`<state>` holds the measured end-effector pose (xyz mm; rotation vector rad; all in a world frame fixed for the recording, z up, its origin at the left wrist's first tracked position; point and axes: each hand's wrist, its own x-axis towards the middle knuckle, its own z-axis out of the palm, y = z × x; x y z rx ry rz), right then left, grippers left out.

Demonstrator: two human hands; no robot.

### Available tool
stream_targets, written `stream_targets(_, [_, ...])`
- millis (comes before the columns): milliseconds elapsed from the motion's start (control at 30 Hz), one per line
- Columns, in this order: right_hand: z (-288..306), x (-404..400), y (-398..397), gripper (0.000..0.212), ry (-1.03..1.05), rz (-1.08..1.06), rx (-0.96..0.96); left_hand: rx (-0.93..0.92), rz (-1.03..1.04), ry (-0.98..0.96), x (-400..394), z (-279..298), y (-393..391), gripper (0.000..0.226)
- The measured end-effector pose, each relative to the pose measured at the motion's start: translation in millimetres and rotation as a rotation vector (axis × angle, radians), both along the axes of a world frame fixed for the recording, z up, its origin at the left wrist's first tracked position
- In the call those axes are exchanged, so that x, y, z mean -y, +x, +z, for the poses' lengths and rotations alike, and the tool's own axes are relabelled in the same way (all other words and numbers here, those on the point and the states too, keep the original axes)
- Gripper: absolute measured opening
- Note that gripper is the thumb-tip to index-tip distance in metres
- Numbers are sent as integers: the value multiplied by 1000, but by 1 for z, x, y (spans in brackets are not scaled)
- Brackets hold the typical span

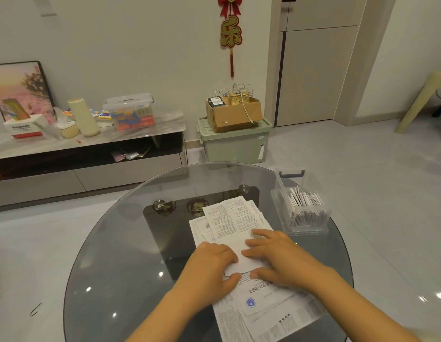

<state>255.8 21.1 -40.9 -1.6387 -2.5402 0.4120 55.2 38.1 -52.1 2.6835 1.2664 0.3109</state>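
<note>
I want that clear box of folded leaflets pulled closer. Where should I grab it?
Probably the near end wall of the clear box, pinched over its open rim from the front with the right hand, which lies closest; the leaflets stand behind it, leaving that rim free.

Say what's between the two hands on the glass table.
Head view: a folded white paper leaflet fills the gap, with left hand and right hand both touching it.

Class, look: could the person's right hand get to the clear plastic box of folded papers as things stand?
Probably yes. The right hand presses the white printed leaflet on the round glass table; the clear plastic box stands just beyond it to the right, open-topped, nothing between.
</note>
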Motion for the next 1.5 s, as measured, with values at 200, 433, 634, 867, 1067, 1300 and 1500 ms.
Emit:
stream_targets(200, [-1, -3, -5, 20, 73, -153, -224, 252, 143, -70, 2, 3, 2, 19])
stream_targets(433, [-12, -13, -14, 28, -4, -353, -312, 421, 287, -277, -2, -6, 7, 38])
stream_targets(634, [-19, -16, -20, 52, 17, -337, -257, 405, 267, -271, -7, -14, 6, 51])
stream_targets(867, [-12, -15, -12, 33, 22, -278, -140, 233, 116, -122, -9, -23, 0, 28])
stream_targets(1067, [-6, -7, -11, 37, 101, -173, -29, 129, 53, -9, -13, -17, -5, 36])
stream_targets(1300, [-6, -2, -14, 33, 232, -110, -33, 220, 49, 88, -8, -14, 1, 30])
stream_targets(1500, [8, 3, -12, 23, 215, -253, -306, 482, 252, -8, 3, 3, 12, 5])
